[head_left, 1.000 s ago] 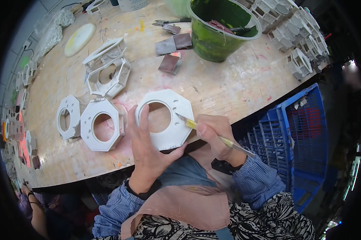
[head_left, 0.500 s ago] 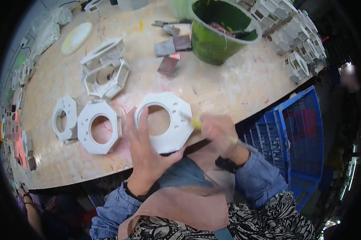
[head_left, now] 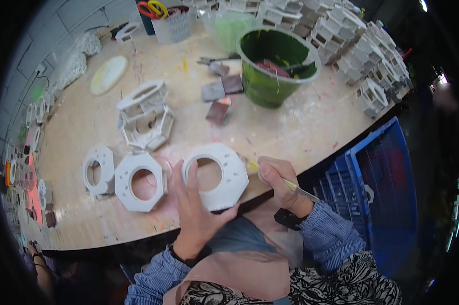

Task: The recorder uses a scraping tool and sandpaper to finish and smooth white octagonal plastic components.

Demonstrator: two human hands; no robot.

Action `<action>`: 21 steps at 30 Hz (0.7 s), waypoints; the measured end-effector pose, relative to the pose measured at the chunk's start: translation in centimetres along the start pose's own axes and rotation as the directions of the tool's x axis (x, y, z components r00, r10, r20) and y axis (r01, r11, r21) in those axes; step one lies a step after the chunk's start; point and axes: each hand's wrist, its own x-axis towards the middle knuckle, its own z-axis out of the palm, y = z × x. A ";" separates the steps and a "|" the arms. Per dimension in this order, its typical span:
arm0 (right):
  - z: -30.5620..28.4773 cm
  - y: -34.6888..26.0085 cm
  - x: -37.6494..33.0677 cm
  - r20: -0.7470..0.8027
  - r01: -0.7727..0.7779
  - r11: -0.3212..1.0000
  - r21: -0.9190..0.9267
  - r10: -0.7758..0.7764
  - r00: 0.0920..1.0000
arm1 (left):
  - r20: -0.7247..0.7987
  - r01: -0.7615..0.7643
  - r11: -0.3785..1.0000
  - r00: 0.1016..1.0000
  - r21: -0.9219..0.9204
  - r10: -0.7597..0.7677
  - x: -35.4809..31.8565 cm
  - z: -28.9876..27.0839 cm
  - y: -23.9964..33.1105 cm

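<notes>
My left hand (head_left: 195, 218) grips the near left side of a white octagonal piece (head_left: 230, 179) with a large round hole and several small holes. Its fingers reach over the ring by the hole, with the thumb at the lower edge. My right hand (head_left: 281, 184) is closed round a small brush (head_left: 292, 185) with a pale yellow handle. The brush's tip is close to the piece's right edge; whether it touches is too small to tell. Left of my left hand stand a second white octagonal piece (head_left: 121, 184) and a third white piece (head_left: 107, 165).
Beyond these lie white frames (head_left: 169, 127), dark sanding blocks (head_left: 217, 113) and a green-stained bucket (head_left: 270, 87). White pieces (head_left: 336, 33) are stacked at the far right. A blue crate (head_left: 359, 183) stands beside the table (head_left: 66, 203). Scissors (head_left: 153, 9) stick out of a tub at the back.
My right hand and the brush have moved from over the piece's right part to just off its right edge. The whole view has shifted; my left hand keeps its hold.
</notes>
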 end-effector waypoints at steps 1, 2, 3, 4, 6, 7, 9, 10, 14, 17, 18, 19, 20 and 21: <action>-0.1 -0.2 0.0 0.002 -0.024 1.000 0.010 0.024 1.000 | -0.010 -0.006 1.000 1.000 -0.001 0.006 0.2 0.0 -0.1; -0.2 -0.4 -0.2 0.089 0.008 1.000 0.013 -0.009 0.996 | -0.003 -0.007 1.000 1.000 0.000 0.007 0.2 0.0 -0.1; -0.2 -0.5 -0.3 0.171 0.049 0.999 0.019 -0.051 0.984 | 0.013 0.003 1.000 1.000 0.001 -0.003 0.4 0.1 -0.3; -0.2 -0.9 -0.4 0.177 0.045 0.999 0.031 -0.050 0.983 | 0.003 -0.007 1.000 1.000 -0.003 0.007 0.4 0.2 -0.4; 0.4 -0.8 -0.2 0.062 0.028 0.999 0.040 -0.031 0.998 | -0.003 -0.011 1.000 1.000 0.005 0.011 0.4 0.3 -0.4; 0.5 -0.7 -0.1 -0.051 0.028 0.999 0.041 -0.026 0.998 | 0.006 -0.006 1.000 1.000 0.004 0.005 0.3 0.4 -0.3; 0.2 0.2 -0.3 0.027 -0.023 0.999 0.045 0.021 0.999 | -0.004 -0.021 0.999 1.000 0.025 0.021 0.2 0.3 -0.4; 0.6 0.2 -0.6 0.098 0.098 0.995 0.022 -0.100 0.990 | 0.006 -0.021 1.000 1.000 0.014 0.021 0.1 0.3 -0.5; 0.1 0.0 -1.1 0.127 0.055 0.997 0.054 -0.062 0.990 | 0.004 -0.016 1.000 1.000 -0.004 0.016 -0.3 0.3 -0.5; -0.2 -0.4 -1.5 0.077 -0.063 0.996 0.068 0.058 0.995 | -0.019 0.004 1.000 1.000 0.017 -0.004 -0.5 0.6 -0.6; -0.1 -0.8 -1.7 0.132 0.016 0.999 0.042 -0.022 0.991 | -0.022 -0.008 1.000 1.000 0.016 0.008 -0.4 0.6 -0.7; 0.1 -1.0 -1.9 0.188 0.098 0.995 0.019 -0.099 0.977 | -0.025 -0.019 1.000 0.999 0.015 0.020 -0.4 0.7 -0.8; -0.1 -0.9 -2.1 0.178 0.061 0.996 0.060 -0.071 0.982 | -0.024 -0.018 1.000 1.000 0.014 0.018 -0.3 0.6 -0.8; -0.3 -0.5 -2.0 0.179 0.060 0.996 0.059 -0.069 0.981 | -0.021 -0.015 1.000 1.000 0.014 0.015 -0.3 0.6 -0.7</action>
